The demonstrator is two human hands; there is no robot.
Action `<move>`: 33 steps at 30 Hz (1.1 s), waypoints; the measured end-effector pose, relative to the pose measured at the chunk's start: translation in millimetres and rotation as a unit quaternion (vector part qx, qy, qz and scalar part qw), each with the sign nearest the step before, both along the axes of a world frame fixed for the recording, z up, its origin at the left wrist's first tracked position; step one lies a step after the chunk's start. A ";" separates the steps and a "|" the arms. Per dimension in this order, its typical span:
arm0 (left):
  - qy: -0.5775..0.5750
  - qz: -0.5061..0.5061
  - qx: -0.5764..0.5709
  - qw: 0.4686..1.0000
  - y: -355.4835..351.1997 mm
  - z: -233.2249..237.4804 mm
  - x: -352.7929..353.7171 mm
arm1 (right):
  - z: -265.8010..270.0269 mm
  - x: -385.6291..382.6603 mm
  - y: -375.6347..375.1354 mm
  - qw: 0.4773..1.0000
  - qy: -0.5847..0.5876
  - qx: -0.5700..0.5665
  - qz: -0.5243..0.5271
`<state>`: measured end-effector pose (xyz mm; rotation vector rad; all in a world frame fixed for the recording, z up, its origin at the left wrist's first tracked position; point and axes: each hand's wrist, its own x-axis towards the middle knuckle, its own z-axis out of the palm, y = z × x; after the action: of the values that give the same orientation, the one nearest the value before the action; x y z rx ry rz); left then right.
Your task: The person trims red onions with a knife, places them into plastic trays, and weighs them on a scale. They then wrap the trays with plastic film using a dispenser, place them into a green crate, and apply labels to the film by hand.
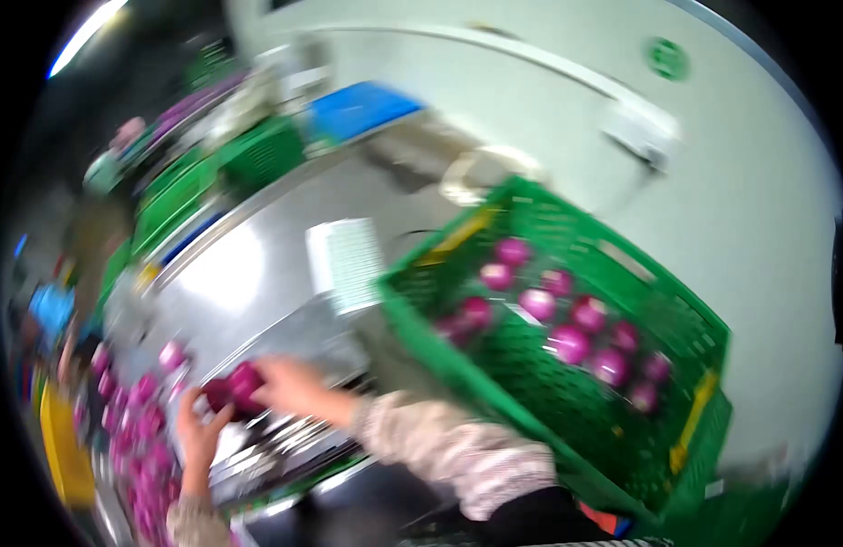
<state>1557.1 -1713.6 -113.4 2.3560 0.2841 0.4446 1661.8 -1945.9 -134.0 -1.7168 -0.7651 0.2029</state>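
Left hand [200,430]: thumb and forefinger spread at the dark onion [217,395]; blur hides whether they grip.
Right hand [289,387]: fingers pinching the brighter onion [244,377].
Held pair: 2 onions, side by side, above the metal table [280,264].
Left side: loose onions [148,428].
Right side: green crate [677,314], purple onions [567,344] inside.

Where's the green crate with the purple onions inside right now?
The green crate is on the right of the head view, between the pale wall and the right sleeve.
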 end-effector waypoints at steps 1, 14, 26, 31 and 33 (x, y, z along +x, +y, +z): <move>0.026 0.033 0.039 0.998 -22.6 22.1 -7.5 | 29.4 -2.7 -16.9 0.992 0.117 -0.002 0.054; -0.029 -0.031 -0.037 0.998 2.0 20.7 -46.1 | 32.8 -11.7 -5.5 0.989 0.072 -0.123 0.034; 0.197 0.049 0.285 0.937 28.2 13.5 -136.1 | 28.3 -63.2 -98.4 0.821 -0.141 -0.540 -0.118; 0.222 0.037 0.160 0.961 16.9 -8.9 -114.5 | 9.2 -45.5 -86.1 0.852 -0.059 -0.510 -0.103; 0.230 0.027 0.003 0.973 11.8 -17.0 -123.0 | -11.6 -52.7 -100.2 0.906 0.027 -0.415 -0.077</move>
<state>1434.1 -1701.9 -130.4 2.4397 0.5605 -0.0856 1609.1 -2046.1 -145.6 -2.5532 -0.5160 0.5199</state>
